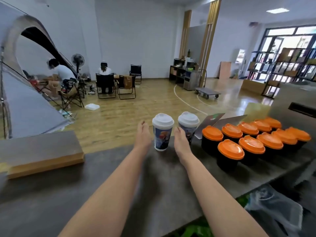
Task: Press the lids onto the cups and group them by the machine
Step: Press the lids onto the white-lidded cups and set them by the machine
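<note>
Tabletop (102, 177) far edge: 2 white-lidded cups (162, 132); left hand (142, 134), right hand (180, 138) flank left one, grip open, fingers straight.

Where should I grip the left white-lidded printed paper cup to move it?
Wrap the printed wall of the left white-lidded printed paper cup below the lid, coming from its left with the left hand. It stands upright and tapers downward, and the right hand crowds its other side.

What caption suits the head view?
Both hands, left and right, flank a white-lidded cup beside orange-lidded cups.

Head view, down (forward) over counter (153, 177)
</note>
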Tool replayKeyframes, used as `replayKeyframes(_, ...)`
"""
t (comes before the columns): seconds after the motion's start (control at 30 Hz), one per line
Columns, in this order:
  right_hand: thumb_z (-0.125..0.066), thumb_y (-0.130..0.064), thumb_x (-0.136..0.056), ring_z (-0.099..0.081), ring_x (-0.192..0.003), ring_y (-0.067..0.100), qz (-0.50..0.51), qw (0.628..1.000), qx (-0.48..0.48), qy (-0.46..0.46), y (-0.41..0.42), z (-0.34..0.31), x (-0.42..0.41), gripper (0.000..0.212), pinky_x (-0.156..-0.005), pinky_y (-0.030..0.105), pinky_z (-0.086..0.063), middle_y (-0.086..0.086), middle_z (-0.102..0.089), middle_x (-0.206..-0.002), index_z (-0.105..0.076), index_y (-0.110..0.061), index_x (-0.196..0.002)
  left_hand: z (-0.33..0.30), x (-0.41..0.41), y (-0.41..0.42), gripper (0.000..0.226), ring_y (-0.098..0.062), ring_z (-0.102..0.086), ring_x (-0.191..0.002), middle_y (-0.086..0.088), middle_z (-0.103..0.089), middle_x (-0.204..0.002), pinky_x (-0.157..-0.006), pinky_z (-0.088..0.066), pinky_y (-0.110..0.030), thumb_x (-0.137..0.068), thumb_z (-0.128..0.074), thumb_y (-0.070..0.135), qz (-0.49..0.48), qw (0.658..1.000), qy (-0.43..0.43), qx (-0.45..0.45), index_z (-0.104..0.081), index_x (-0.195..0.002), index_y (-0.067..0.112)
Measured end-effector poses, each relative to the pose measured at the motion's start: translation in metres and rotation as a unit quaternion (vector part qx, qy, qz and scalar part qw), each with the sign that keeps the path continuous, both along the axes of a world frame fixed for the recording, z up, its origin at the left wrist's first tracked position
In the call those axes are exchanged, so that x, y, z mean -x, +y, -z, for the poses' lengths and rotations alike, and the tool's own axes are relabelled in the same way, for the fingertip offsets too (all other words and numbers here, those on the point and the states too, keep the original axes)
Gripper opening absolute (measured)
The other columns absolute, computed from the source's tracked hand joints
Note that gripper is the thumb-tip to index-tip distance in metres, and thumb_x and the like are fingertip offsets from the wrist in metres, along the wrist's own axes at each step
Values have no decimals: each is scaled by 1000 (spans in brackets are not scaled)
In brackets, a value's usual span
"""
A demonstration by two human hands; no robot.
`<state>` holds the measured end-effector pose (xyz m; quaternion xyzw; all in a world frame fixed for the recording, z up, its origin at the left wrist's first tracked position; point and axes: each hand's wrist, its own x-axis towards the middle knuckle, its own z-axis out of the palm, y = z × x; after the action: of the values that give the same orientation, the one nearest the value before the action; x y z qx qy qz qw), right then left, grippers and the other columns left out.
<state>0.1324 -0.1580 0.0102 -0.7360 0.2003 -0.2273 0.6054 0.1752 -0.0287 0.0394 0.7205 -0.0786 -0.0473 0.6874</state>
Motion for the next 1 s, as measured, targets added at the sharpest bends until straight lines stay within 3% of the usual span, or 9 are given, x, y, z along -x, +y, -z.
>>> replayKeyframes(0.1, -31, -41, -104, -33, -142, 20, -4, 1000, -14, -27, 5, 6, -21, 51, -116, 31, -22, 2, -38, -151, -34, -15, -149, -12, -4, -18, 44, -18, -36, -139, 2, -39, -152, -106, -26, -24, -109, -21, 31, 8, 999, 41, 23, -32, -151, 21)
replayKeyframes(0.2, -32, -40, -104, -42, -135, 20, 2, 998, -47, -50, 13, 16, -37, 48, -115, 43, -31, 3, -45, -147, -39, -16, -145, -12, -9, -28, 38, -7, -50, -92, 6, -60, -108, -70, -35, -16, -109, -20, 34, 23, 994, 84, 64, -51, -122, 17)
replayKeyframes(0.3, -32, -34, -105, -49, -126, 19, 7, 996, -62, -62, 23, 16, -39, 43, -109, 37, -37, 2, -52, -139, -41, -16, -142, -9, -15, -30, 45, -4, -55, -83, -5, -64, -114, -54, -44, -12, -107, -22, 31, 46, 994, 68, 72, -55, -128, 11)
replayKeyframes(0.37, -32, -33, -105, -49, -122, 15, -5, 995, -68, -78, 31, 12, -34, 41, -101, 30, -39, -1, -53, -134, -43, -16, -141, -4, -16, -19, 41, -6, -58, -88, -7, -62, -118, -57, -48, -11, -107, -23, 26, 48, 994, 44, 86, -53, -131, 12)
replayKeyframes(0.47, -32, -32, -105, -53, -118, 10, -30, 993, -39, -107, 53, 2, -16, 35, -94, 22, -41, -3, -56, -129, -49, -19, -133, -1, -9, 14, 40, -9, -60, -108, -4, -60, -131, -75, -50, -14, -107, -24, 25, 46, 997, -16, 68, -50, -136, 21)
replayKeyframes(0.6, -38, -28, -104, -56, -99, -18, -131, 980, -9, -149, 104, -17, 16, 23, -77, 1, -41, -17, -60, -114, -53, -29, -121, -8, 24, 90, 42, -6, -47, -126, 10, -46, -145, -83, -44, -5, -109, -27, 29, 36, 996, -46, 65, -36, -150, 28)
replayKeyframes(0.73, -48, -44, -91, -62, -103, -6, -224, 963, -20, -147, 162, -16, 45, 49, -80, 10, -47, -3, -64, -118, -53, -19, -133, -13, 70, 173, 40, 0, -51, -118, 15, -49, -139, -77, -45, 0, -108, -27, 22, 32, 993, -63, 92, -36, -147, 28)
replayKeyframes(0.83, -53, -47, -83, -64, -101, 1, -269, 955, -32, -123, 201, -11, 67, 46, -79, 15, -49, -1, -66, -111, -55, -24, -123, 2, 100, 226, 34, 14, -57, -110, 25, -53, -129, -83, -47, -7, -108, -27, 21, 36, 995, -62, 75, -43, -132, 38)
replayKeyframes(1.0, -61, -38, -78, -64, -101, -2, -353, 927, -69, -104, 254, 0, 96, 44, -78, 18, -52, -6, -63, -116, -49, -27, -118, 27, 135, 278, 40, -2, -57, -119, 10, -54, -139, -85, -50, -12, -107, -27, 23, -40, 991, -49, 119, -38, -144, 30)
